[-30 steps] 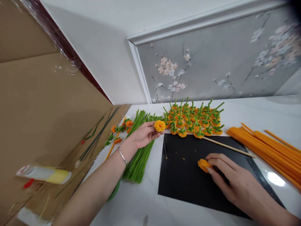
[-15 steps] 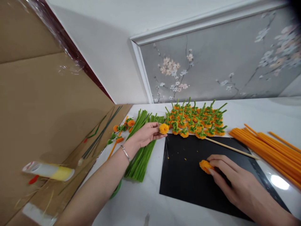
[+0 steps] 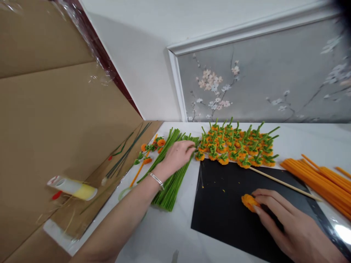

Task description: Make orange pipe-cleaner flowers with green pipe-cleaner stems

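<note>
Preferably, the right hand [image 3: 292, 217], pinching the orange chenille flower [image 3: 248, 202] at the black mat [image 3: 219, 212], spares its petals, while the left hand [image 3: 177, 156], fingers bunched beside the green-stemmed flowers [image 3: 223, 159], grip unclear, avoids nudging them.

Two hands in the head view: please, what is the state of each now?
Left hand: fingers bent at the green pipe cleaners; cannot tell if it holds anything.
Right hand: closed on an orange pipe-cleaner flower.

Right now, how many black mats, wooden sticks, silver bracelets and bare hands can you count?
Flat black rectangular mat: 1
Thin pale wooden stick: 1
Shiny silver metal bracelet: 1
Bare hands (left hand, right hand): 2
Total: 5
</note>
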`<state>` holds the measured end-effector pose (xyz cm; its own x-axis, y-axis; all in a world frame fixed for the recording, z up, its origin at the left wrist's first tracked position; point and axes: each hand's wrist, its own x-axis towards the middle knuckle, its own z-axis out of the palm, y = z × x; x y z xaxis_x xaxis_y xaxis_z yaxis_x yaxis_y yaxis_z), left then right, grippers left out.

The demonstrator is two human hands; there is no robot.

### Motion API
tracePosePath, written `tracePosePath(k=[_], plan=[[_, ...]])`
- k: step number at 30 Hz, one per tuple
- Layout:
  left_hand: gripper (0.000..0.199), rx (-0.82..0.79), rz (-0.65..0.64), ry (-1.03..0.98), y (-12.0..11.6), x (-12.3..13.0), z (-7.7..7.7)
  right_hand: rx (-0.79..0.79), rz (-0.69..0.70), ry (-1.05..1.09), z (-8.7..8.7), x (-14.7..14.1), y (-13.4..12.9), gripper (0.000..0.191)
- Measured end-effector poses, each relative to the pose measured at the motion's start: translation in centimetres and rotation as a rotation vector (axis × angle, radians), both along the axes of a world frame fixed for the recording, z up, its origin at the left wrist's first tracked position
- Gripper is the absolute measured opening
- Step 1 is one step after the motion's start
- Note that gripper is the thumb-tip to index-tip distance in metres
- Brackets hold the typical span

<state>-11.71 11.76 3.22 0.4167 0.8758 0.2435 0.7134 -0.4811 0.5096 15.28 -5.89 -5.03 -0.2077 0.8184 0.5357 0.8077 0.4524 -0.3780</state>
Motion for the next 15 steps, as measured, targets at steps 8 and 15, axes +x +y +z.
tracePosePath(k=[8,15], plan=[[0.030,-0.064,0.591,-0.147,3.7,-15.3,4.7,-0.028,0.006,0.018,-0.8,0.3,-0.2,0.028],[0.040,-0.356,0.439,-0.331,2.4,-16.9,0.9,-0.064,0.010,-0.023,-2.1,0.6,-0.2,0.028]])
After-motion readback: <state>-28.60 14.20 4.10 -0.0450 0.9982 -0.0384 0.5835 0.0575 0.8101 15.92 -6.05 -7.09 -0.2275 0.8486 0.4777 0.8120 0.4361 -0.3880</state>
